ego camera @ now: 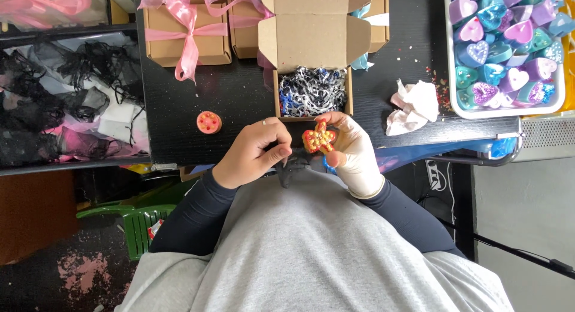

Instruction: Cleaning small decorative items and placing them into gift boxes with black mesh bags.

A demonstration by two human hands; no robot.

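Grey-shirted lap at frame bottom; just above it, two hands meet over a small star-shaped piece.

The gloved right hand (354,151) pinches the orange-and-yellow star (318,138) by its edges at frame centre; the bare left hand (254,153) curls its fingertips together beside it. The star looks light, rigid, glossy, perhaps slippery; edges suit gripping. Face toward camera, no clear long axis. Open box (312,91) on the surface (239,96) above.

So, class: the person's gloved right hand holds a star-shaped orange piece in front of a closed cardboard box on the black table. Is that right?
Not quite. The head view shows the cardboard box open, flaps up, with shredded paper inside. The gloved right hand does hold the star-shaped orange piece.
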